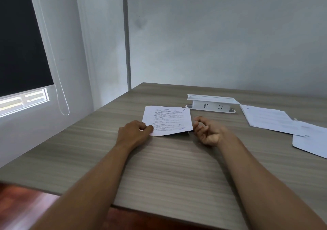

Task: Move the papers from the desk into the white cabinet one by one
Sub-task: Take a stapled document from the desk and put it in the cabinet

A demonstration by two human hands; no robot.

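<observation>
A printed paper [168, 119] lies on the wooden desk [168, 167], with its near edge curled up a little. My left hand [133, 133] pinches its near left corner between thumb and fingers. My right hand [208, 132] hovers just right of the sheet's near right corner, fingers curled and apart, holding nothing. More white papers [267, 119] lie spread at the right of the desk, and another sheet [311, 141] reaches the right frame edge. The white cabinet is not in view.
A white raised power socket box [211, 103] stands on the desk behind the papers. A grey wall backs the desk. At the left is a window with a dark roller blind [21, 35] and its hanging cord loop [62, 95]. Reddish floor shows below the desk's near edge.
</observation>
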